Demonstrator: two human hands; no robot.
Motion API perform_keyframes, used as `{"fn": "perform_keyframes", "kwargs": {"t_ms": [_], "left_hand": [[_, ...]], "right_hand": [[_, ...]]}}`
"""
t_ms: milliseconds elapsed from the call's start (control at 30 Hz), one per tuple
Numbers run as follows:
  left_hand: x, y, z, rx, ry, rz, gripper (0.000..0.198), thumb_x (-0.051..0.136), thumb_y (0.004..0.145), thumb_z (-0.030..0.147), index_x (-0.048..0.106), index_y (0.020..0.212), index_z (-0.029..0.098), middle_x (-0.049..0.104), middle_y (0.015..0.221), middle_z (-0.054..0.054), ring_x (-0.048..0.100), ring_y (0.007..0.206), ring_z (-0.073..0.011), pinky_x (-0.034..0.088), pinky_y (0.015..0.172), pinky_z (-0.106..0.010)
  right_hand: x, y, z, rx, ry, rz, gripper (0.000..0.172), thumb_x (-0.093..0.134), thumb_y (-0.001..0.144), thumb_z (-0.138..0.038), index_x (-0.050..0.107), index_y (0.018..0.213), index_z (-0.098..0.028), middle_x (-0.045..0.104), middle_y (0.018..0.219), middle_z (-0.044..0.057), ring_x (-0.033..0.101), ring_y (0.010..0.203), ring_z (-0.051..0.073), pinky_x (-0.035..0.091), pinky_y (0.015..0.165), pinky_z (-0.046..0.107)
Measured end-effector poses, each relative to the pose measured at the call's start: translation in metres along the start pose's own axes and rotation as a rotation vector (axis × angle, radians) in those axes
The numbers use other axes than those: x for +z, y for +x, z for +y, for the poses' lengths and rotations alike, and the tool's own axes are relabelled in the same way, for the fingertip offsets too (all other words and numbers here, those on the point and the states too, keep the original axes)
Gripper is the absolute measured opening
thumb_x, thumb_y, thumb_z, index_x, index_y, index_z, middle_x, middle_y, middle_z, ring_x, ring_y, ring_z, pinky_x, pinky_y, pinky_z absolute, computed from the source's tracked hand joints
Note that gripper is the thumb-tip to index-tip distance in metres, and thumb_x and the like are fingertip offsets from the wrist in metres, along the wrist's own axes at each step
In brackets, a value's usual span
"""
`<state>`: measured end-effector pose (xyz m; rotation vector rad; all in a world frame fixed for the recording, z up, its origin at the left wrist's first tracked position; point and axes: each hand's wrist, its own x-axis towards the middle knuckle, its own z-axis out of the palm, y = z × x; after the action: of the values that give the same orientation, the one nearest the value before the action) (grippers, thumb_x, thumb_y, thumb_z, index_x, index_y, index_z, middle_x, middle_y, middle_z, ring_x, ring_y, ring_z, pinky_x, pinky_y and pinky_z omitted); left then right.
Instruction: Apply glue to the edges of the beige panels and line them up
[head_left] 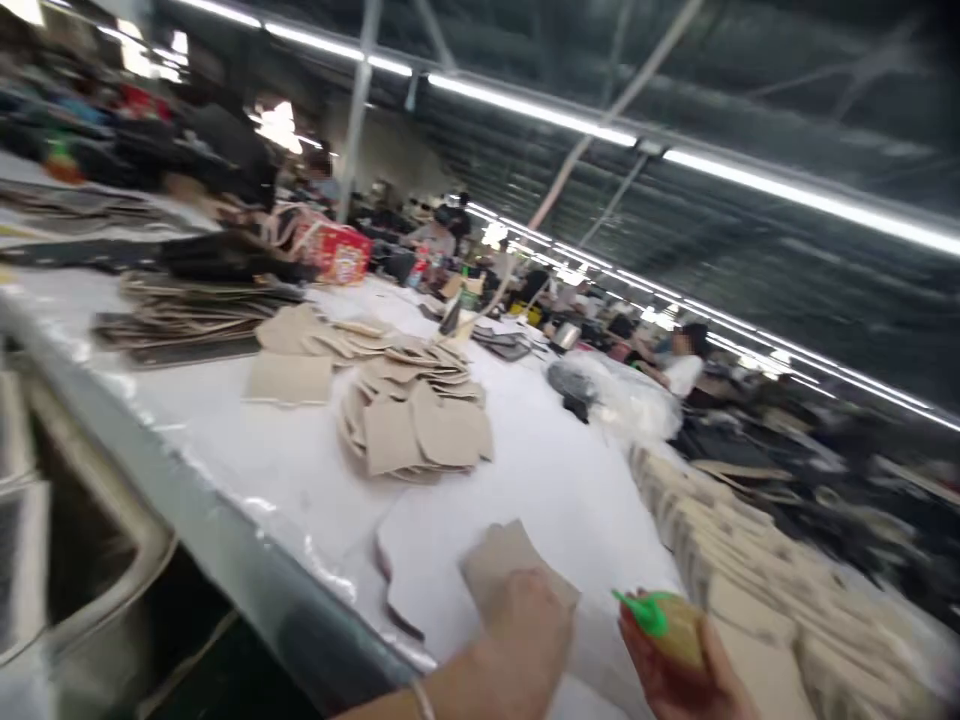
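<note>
My left hand [529, 620], a little blurred, is closed over the near edge of a flat beige cut piece [510, 555] on the white table; its fingertips are hidden. In my right hand [660, 690] is a squeeze bottle [684, 640] with yellowish-brown contents and a green nozzle pointing left. The fingers wrap round the bottle, just right of the beige piece. Left of my left hand lies a white sheet-like piece [427, 560] with a dark curved edge. Farther up the table is a loose pile of similar beige pieces [427, 430].
The white table [247, 450] has a grey front edge at left. Dark layered pieces [202, 320] and a red patterned bag [337, 250] stand at its far left. Rows of stacked beige pieces [735, 560] line the right side, near a clear plastic bag [637, 395]. People work beyond.
</note>
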<state>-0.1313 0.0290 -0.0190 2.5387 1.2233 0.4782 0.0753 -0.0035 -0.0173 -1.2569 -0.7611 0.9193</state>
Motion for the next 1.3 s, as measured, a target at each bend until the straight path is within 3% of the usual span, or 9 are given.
{"fn": "perform_keyframes", "kwargs": {"t_ms": [33,100,200,367,533,733,1100,1300], "left_hand": [[-0.001,0.009,-0.004,0.0,0.014,-0.042,0.02,0.048,0.089,0.021,0.067,0.088,0.015,0.066,0.085,-0.008,0.062,0.079,-0.0215,0.049,0.071,-0.035],[-0.003,0.022,-0.012,-0.025,0.044,-0.097,0.028,0.041,0.087,0.018,0.068,0.083,0.015,0.066,0.086,-0.012,0.063,0.076,-0.0239,0.047,0.069,-0.035],[-0.004,0.033,-0.018,-0.067,0.024,-0.136,0.03,0.039,0.081,0.015,0.066,0.094,0.019,0.067,0.091,-0.01,0.064,0.083,-0.0237,0.046,0.072,-0.033],[-0.004,0.051,-0.007,-0.121,-0.022,-0.238,0.041,0.038,0.08,0.014,0.059,0.113,0.022,0.07,0.097,-0.009,0.064,0.091,-0.0252,0.045,0.078,-0.033],[-0.012,0.064,-0.006,-0.087,-0.127,-0.281,0.039,0.035,0.084,0.015,0.063,0.108,0.026,0.07,0.103,-0.004,0.062,0.097,-0.0211,0.042,0.084,-0.028],[-0.016,0.069,-0.006,-0.091,-0.172,-0.328,0.037,0.036,0.081,0.012,0.065,0.101,0.025,0.071,0.098,-0.003,0.063,0.094,-0.0197,0.041,0.082,-0.025],[-0.004,0.071,-0.011,-0.079,-0.132,-0.284,0.038,0.035,0.079,0.013,0.063,0.102,0.026,0.071,0.089,-0.003,0.065,0.086,-0.0212,0.042,0.072,-0.027],[-0.003,0.07,-0.008,-0.082,-0.124,-0.296,0.036,0.036,0.08,0.014,0.063,0.102,0.025,0.071,0.09,-0.004,0.065,0.089,-0.0225,0.043,0.076,-0.028]], "right_hand": [[-0.012,0.0,-0.004,0.076,0.14,0.033,0.023,0.065,0.077,-0.046,0.07,0.088,-0.026,0.073,0.094,0.004,0.068,0.09,0.029,0.055,0.081,0.051],[-0.026,-0.001,-0.012,0.15,0.273,0.067,0.027,0.075,0.069,-0.037,0.071,0.092,-0.023,0.073,0.098,0.005,0.068,0.09,0.028,0.057,0.079,0.046],[-0.029,-0.007,-0.027,0.089,0.286,0.061,0.033,0.076,0.068,-0.033,0.069,0.098,-0.02,0.072,0.099,0.006,0.066,0.091,0.026,0.057,0.077,0.039],[-0.024,-0.01,-0.045,-0.105,0.063,0.062,0.042,0.077,0.067,-0.036,0.061,0.104,-0.021,0.066,0.091,0.004,0.063,0.085,0.023,0.057,0.071,0.034],[-0.022,-0.002,-0.043,-0.296,-0.302,0.099,0.048,0.075,0.068,-0.042,0.054,0.107,-0.024,0.061,0.09,0.002,0.059,0.083,0.024,0.052,0.076,0.04],[-0.019,0.009,-0.03,-0.431,-0.636,0.008,0.047,0.071,0.073,-0.042,0.049,0.111,-0.025,0.061,0.099,0.004,0.06,0.086,0.025,0.049,0.08,0.039],[-0.01,0.021,-0.023,-0.582,-0.778,-0.099,0.044,0.068,0.077,-0.037,0.047,0.113,-0.025,0.06,0.104,0.005,0.059,0.091,0.024,0.047,0.082,0.036],[-0.012,0.021,-0.023,-0.515,-0.783,-0.112,0.042,0.068,0.078,-0.039,0.047,0.111,-0.025,0.06,0.098,0.003,0.06,0.083,0.022,0.048,0.077,0.035]]}}
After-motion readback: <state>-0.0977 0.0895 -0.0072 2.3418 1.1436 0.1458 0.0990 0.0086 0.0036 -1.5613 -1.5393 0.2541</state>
